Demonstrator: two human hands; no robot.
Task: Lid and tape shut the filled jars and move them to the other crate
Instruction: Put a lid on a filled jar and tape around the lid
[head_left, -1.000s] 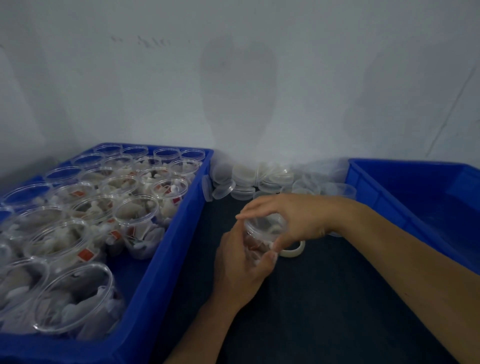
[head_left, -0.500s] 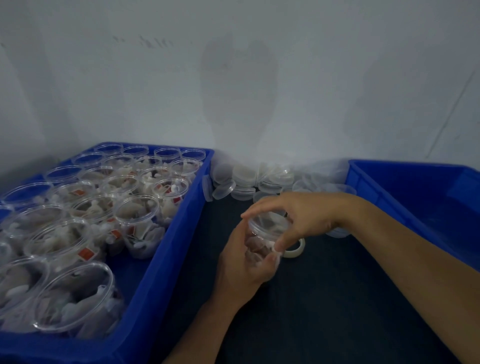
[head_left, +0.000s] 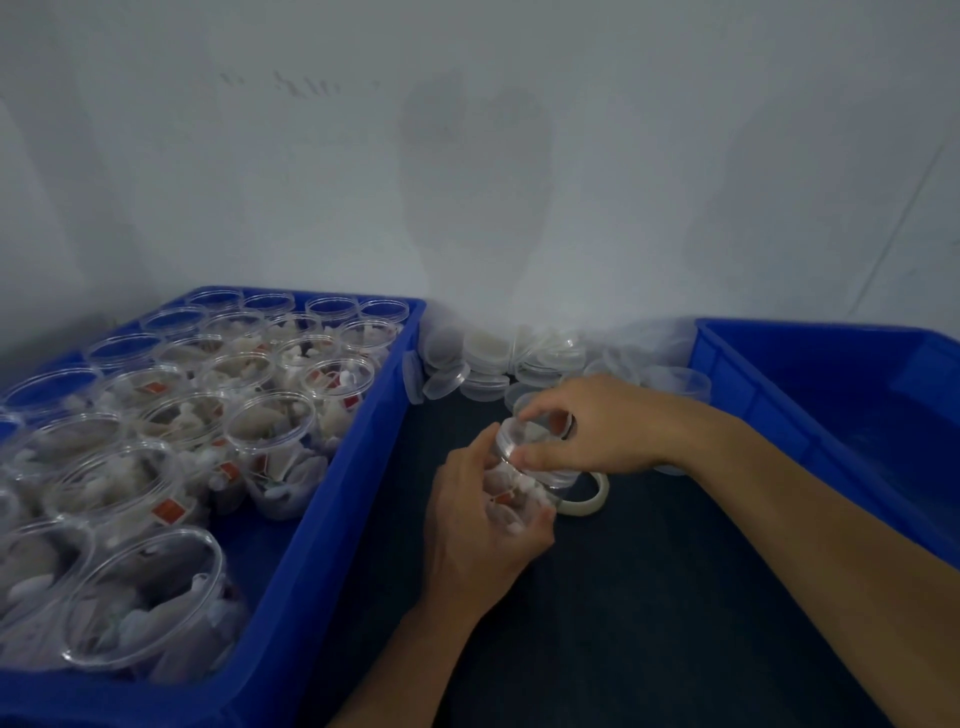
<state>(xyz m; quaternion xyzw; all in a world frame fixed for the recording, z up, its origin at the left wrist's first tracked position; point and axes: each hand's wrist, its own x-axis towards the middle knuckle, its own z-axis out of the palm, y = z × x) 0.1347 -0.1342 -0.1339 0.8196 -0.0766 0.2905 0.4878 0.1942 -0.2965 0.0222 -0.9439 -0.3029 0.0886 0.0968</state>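
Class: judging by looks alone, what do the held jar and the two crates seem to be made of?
Jar: likely clear, glossy plastic; its contents show through. Crates, left and right: likely opaque blue moulded plastic, smooth with a slight sheen.

Both crates (head_left: 332, 519) (head_left: 810, 415) blue; table (head_left: 623, 597) dark; jars (head_left: 270, 421) clear, contents white with red-orange tags; lids (head_left: 488, 364) translucent white; tape (head_left: 587, 499) pale; wall (head_left: 467, 156) grey-white, smudged

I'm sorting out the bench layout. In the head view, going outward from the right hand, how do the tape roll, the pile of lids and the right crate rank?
From the right hand:
1. Tape roll, just below it on the mat.
2. Pile of lids, behind it by the wall.
3. Right crate, out to its right.
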